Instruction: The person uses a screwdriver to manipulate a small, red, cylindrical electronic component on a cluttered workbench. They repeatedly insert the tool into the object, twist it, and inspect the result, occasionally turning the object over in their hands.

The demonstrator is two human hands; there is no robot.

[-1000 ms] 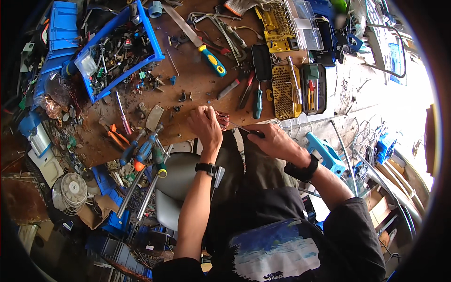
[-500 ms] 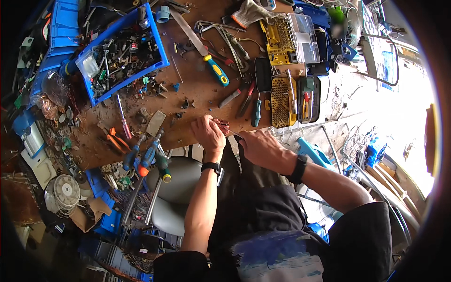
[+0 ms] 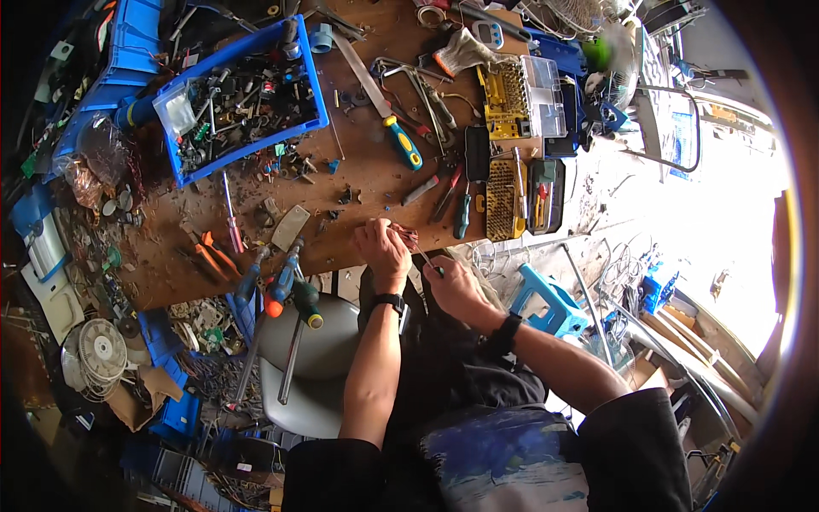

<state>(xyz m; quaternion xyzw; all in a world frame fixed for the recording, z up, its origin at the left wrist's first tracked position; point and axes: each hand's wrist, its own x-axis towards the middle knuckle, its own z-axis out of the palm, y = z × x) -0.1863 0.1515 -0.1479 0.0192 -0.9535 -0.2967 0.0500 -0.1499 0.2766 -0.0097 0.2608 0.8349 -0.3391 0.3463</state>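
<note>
tool (image 3: pixel 424 258), long axis up-left toward copper bundle (image 3: pixel 407 236); right grip (image 3: pixel 459 288) clasping handle (image 3: pixel 438 271), left grip (image 3: pixel 383 250) pinching bundle.

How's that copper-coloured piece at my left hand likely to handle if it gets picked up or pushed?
The copper-coloured piece looks metallic, so it's probably heavy for its size. Its ridged, strand-like surface suggests it shouldn't be very slippery. Whether it'd roll is hard to say; your left hand hides part of it.

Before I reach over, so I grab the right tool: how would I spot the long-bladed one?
On the brown table, find the blue tray. Right of it, the long-bladed tool lies at a slant. Unlike its neighbours, its handle mixes teal and yellow.
</note>
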